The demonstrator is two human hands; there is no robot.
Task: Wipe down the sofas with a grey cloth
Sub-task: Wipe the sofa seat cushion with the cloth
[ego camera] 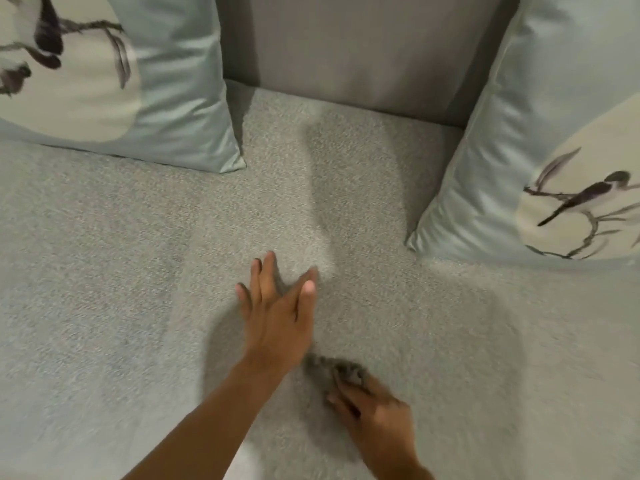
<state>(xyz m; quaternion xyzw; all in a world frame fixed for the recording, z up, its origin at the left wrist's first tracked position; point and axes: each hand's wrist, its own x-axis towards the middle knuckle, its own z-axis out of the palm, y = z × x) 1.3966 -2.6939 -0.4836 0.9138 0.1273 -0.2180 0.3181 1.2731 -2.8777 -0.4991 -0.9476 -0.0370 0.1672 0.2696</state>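
The grey textured sofa seat (138, 271) fills most of the view, with its smooth grey backrest (363, 46) at the top. My left hand (277, 317) lies flat on the seat near the middle, fingers spread and holding nothing. Just below and to the right, my right hand (370, 410) presses a small bunched grey cloth (329, 367) onto the seat. The cloth is blurred and partly covered by my fingers.
Two pale blue satin cushions with bird prints lean on the sofa: one at the upper left (114, 74), one at the right (540, 161). Bare seat fabric lies between them and to the left of my hands.
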